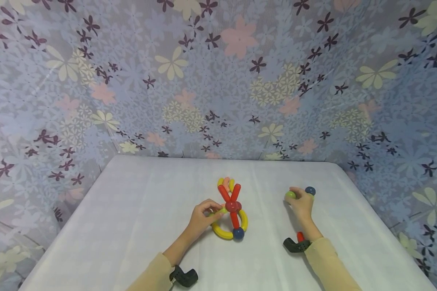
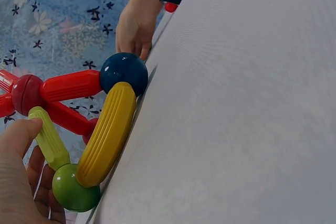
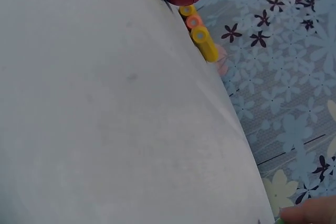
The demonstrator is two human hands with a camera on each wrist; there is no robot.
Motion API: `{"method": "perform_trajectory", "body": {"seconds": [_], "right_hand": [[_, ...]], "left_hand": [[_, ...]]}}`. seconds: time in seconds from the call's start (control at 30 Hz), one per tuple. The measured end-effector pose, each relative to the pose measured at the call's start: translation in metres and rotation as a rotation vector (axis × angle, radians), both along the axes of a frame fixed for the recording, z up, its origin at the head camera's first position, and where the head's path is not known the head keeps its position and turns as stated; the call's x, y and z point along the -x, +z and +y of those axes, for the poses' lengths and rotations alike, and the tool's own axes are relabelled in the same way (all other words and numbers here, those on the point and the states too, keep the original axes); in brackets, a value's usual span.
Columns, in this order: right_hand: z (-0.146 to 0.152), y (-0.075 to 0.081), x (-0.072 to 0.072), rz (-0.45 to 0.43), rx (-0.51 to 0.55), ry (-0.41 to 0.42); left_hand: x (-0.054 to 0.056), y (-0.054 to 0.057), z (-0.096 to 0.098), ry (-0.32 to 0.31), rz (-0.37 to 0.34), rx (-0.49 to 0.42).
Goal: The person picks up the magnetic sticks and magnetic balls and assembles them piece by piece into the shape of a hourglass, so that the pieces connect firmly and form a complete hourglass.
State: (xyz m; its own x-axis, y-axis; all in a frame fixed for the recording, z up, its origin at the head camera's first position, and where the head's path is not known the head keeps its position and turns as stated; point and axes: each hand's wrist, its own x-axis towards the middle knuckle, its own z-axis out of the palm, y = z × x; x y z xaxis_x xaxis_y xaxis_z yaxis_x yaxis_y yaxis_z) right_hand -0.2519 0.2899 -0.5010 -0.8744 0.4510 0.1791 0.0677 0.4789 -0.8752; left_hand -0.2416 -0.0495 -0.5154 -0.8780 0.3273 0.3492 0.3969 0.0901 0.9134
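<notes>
My left hand (image 1: pixel 202 216) pinches a light green magnetic stick (image 2: pixel 50 139) between thumb and fingers. The stick slants from a red ball (image 2: pixel 27 95) down to a green ball (image 2: pixel 75 188) in the left wrist view. It belongs to a magnetic ball-and-stick build, with a curved yellow stick (image 1: pixel 222 232), a blue ball (image 1: pixel 238 233) and upright red sticks (image 1: pixel 235 192) on top. Farther right, my right hand (image 1: pixel 301 204) holds a green ball (image 1: pixel 290 195) at its fingertips; in the right wrist view only a fingertip (image 3: pixel 310 211) shows at the corner.
Behind the build lie yellow sticks (image 3: pixel 206 44) and an orange stick (image 3: pixel 193 22). A dark blue ball (image 1: pixel 310 190) sits just past my right hand, near a partly hidden green piece. A red stick (image 1: pixel 300 237) lies by the right wrist. Patterned cloth (image 1: pixel 204 81) hangs behind the white table (image 1: pixel 149 182).
</notes>
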Motion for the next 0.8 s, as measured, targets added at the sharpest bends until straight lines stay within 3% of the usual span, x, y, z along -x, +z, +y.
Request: {"method": "perform_trajectory", "body": {"seconds": [0.17, 0.4, 0.6, 0.8], "right_hand": [[-0.006, 0.008, 0.001, -0.002, 0.028, 0.018], [-0.051, 0.052, 0.001, 0.01, 0.182, 0.115], [-0.095, 0.083, 0.01, 0.034, 0.28, 0.272], [-0.128, 0.101, 0.013, 0.07, 0.323, 0.474]], "left_hand": [[-0.002, 0.002, 0.001, 0.009, -0.015, 0.005], [-0.014, 0.026, -0.002, -0.003, -0.006, 0.023], [-0.017, 0.032, -0.004, -0.007, -0.008, 0.024], [-0.018, 0.032, -0.003, -0.017, -0.008, 0.016]]}}
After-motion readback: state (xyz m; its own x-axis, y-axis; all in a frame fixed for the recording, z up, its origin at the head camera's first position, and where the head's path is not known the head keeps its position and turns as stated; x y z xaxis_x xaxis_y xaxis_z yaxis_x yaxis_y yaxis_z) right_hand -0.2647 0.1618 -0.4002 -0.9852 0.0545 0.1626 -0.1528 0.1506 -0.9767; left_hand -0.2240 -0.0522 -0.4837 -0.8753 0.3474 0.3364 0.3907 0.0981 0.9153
